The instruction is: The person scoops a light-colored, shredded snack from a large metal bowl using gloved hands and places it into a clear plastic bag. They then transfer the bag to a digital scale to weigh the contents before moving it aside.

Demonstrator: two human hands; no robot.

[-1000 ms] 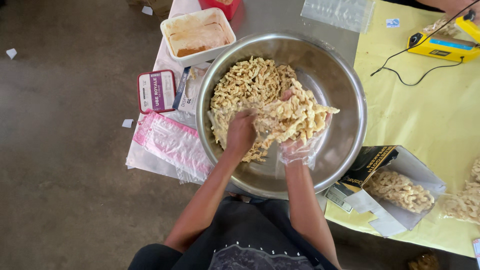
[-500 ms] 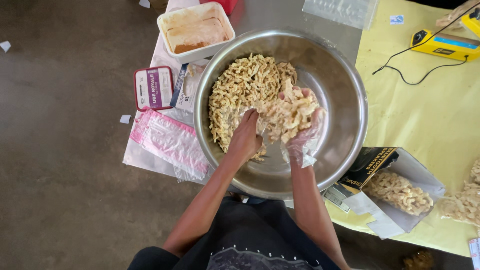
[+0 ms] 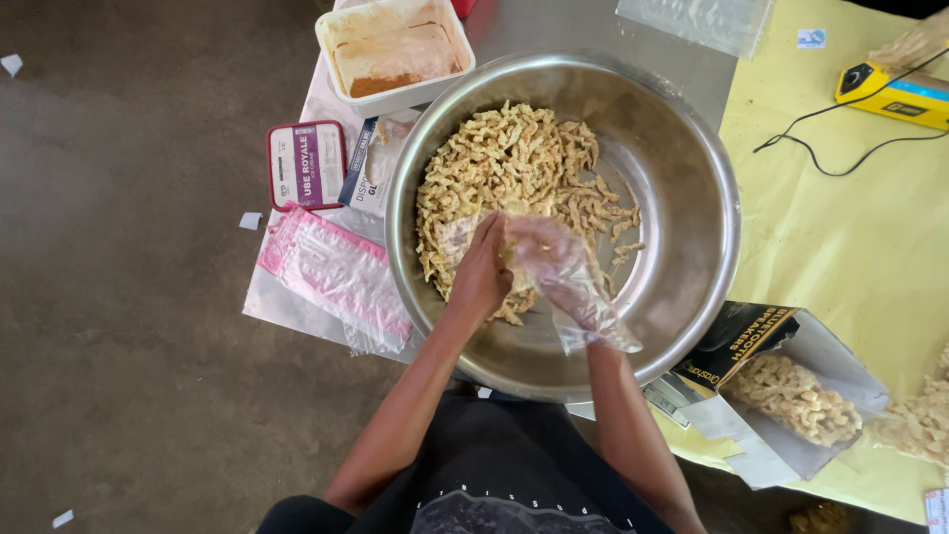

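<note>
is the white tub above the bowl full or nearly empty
Nearly empty: the white tub shows mostly bare smeared bottom, with only a thin orange-brown layer along one side.

Purple-labelled tub point(image 3: 306, 165), pink packet point(image 3: 334, 274)

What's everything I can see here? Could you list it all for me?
bowl: one, steel, centre of the table
snack strips: a heap, tan, in the bowl's left half
tub: one, white with brown powder, above the bowl
lid: one, white and purple, left of the bowl
pink bag: one, pink, flat, lower left of the bowl
clear bag: one, see-through, top edge
yellow cloth: one, pale yellow, right side
yellow device: one, yellow and blue with black cord, upper right
box: one, black and gold, lower right of the bowl
bagged strips: one bag, tan, beside the box
left hand: bare, in the strips
right hand: in a clear plastic glove, against the left hand
</note>
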